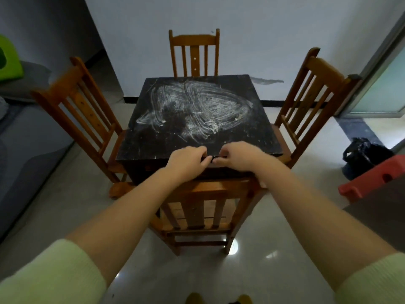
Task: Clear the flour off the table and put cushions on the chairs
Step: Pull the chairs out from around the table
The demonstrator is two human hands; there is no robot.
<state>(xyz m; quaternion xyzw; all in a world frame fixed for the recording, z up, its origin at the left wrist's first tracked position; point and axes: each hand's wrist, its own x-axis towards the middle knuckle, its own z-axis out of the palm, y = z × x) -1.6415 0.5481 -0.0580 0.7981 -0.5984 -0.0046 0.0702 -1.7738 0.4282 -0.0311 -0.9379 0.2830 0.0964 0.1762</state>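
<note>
Flour smears (pixel 197 106) covered the square black table (pixel 140 148); my left hand (pixel 186 160) and right hand (pixel 237 155) pinched a small dark object (pixel 213 159) at its near edge.

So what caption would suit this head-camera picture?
Both hands pinch a small dark thing at the table edge; flour smears its top, four chairs around.

Pale green knit sleeves (pixel 50 275), pushed up
</note>
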